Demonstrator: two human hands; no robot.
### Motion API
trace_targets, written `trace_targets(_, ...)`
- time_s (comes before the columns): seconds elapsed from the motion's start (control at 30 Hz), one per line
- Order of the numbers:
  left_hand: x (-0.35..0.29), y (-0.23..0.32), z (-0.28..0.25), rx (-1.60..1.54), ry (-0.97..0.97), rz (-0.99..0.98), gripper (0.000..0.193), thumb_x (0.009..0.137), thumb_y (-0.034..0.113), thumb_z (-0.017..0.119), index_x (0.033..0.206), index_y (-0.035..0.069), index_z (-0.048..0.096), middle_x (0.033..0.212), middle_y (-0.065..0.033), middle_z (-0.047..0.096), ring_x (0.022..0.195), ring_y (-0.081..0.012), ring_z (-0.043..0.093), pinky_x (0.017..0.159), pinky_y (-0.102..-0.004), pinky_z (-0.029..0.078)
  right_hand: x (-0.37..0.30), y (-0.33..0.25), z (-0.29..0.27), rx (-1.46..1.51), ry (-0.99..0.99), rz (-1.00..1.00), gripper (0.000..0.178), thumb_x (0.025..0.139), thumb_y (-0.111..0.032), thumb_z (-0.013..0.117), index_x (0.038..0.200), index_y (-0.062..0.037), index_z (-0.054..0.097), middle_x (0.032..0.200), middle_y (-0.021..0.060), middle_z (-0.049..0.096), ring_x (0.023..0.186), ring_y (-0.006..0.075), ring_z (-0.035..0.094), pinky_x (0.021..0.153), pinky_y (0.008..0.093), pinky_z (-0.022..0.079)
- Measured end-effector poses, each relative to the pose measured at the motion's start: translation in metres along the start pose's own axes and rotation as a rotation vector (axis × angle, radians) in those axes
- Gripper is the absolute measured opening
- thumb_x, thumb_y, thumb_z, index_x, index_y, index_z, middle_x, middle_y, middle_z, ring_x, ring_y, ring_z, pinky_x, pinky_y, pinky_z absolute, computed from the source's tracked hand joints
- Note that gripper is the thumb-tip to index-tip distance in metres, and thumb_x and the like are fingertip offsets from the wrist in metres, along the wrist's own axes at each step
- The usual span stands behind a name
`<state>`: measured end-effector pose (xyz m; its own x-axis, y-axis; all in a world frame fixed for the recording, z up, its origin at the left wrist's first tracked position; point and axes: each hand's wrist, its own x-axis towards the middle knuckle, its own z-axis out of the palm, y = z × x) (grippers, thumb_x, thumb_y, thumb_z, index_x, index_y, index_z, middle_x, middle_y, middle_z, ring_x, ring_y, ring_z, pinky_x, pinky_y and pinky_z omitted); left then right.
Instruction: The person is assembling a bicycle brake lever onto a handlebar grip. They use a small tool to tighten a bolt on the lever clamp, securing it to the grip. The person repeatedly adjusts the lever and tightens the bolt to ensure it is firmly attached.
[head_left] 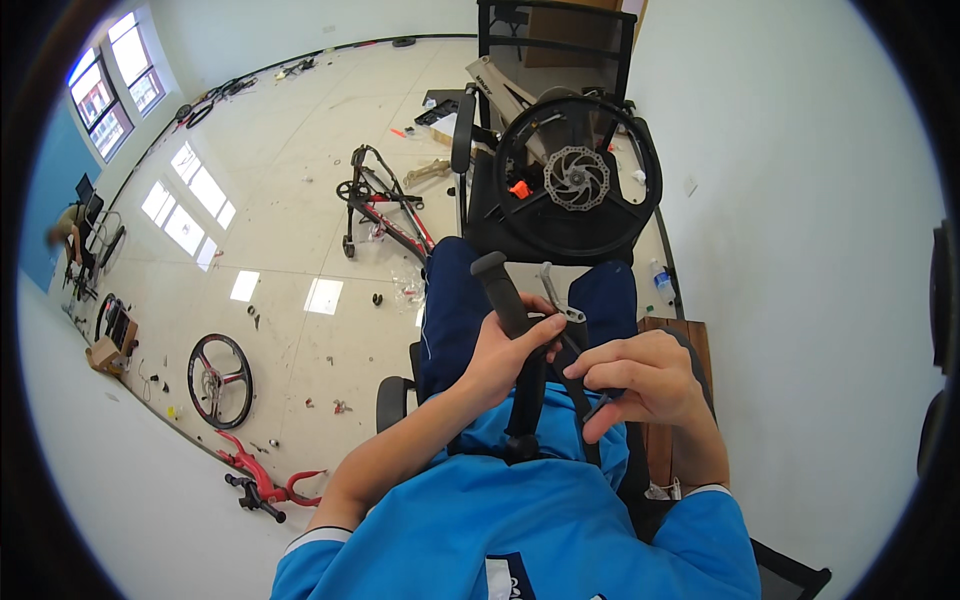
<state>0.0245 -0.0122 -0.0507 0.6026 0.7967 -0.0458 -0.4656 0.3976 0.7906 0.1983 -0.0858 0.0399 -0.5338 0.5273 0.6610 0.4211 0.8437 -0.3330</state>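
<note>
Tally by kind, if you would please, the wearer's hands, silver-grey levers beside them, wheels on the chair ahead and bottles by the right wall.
Hands (left hand, right hand): 2
Silver-grey lever: 1
Wheel: 1
Bottle: 1
Total: 5

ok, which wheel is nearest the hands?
The black wheel on the chair, its silver disc showing. The others, like the red-and-black wheel on the floor at left, are farther off.

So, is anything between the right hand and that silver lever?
Only a slim dark shaft, apparently held by the right hand itself; nothing else visible blocks the silver lever. The left hand, gripping the black bar, is left of the lever.
</note>
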Motion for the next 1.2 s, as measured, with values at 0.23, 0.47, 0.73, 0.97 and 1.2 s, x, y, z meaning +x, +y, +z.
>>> trace_targets(0.23, 0.001, -0.006, 0.000, 0.026, 0.015, 0.016, 0.026, 0.089, 0.017, 0.074, 0.102, 0.002, 0.057, 0.082, -0.0060, 0.061, 0.073, -0.0130, 0.060, 0.067, -0.0275, 0.050, -0.001, -0.003, 0.019, -0.197, 0.221, -0.051, 0.035, 0.071, -0.028, 0.087, 0.081, -0.0048, 0.064, 0.079, 0.0083, 0.070, 0.063, 0.0190, 0.069, 0.053, 0.0234, 0.053)
trace_targets(0.47, 0.001, -0.002, 0.000, 0.024, 0.057, 0.039, 0.027, 0.089, 0.019, 0.074, 0.101, 0.002, 0.057, 0.084, -0.0070, 0.061, 0.074, -0.0138, 0.061, 0.067, -0.0275, 0.050, 0.001, -0.011, 0.033, -0.330, 0.355, 0.039, 0.025, 0.073, -0.014, 0.086, 0.086, -0.0039, 0.067, 0.081, 0.0096, 0.072, 0.065, 0.0191, 0.070, 0.058, 0.0236, 0.055)
trace_targets(0.73, 0.008, -0.003, -0.013, -0.110, 0.088, -0.041, 0.019, 0.091, 0.011, 0.067, 0.103, 0.003, 0.056, 0.094, -0.0090, 0.059, 0.079, -0.0186, 0.061, 0.068, -0.0313, 0.050, 0.009, -0.028, -0.006, -0.200, 0.308, 0.056, 0.018, 0.079, -0.002, 0.076, 0.094, -0.0020, 0.066, 0.083, 0.0104, 0.071, 0.066, 0.0219, 0.070, 0.057, 0.0251, 0.054)
trace_targets(0.97, 0.001, 0.001, -0.005, -0.044, 0.099, 0.119, 0.019, 0.089, 0.005, 0.064, 0.106, 0.002, 0.054, 0.097, -0.0119, 0.059, 0.079, -0.0197, 0.062, 0.070, -0.0317, 0.051, -0.002, 0.009, 0.011, -0.242, -0.039, 0.486, 0.011, 0.089, -0.008, 0.067, 0.095, 0.0002, 0.065, 0.077, 0.0132, 0.065, 0.063, 0.0265, 0.064, 0.055, 0.0318, 0.048)
trace_targets(1.2, -0.006, 0.000, -0.001, 0.074, 0.122, 0.209, 0.020, 0.092, 0.007, 0.065, 0.106, 0.002, 0.052, 0.094, -0.0091, 0.060, 0.081, -0.0150, 0.064, 0.073, -0.0290, 0.053, 0.003, 0.017, 0.021, -0.337, -0.102, 0.341, 0.010, 0.088, -0.011, 0.066, 0.092, -0.0019, 0.063, 0.079, 0.0114, 0.066, 0.066, 0.0290, 0.065, 0.057, 0.0344, 0.051)
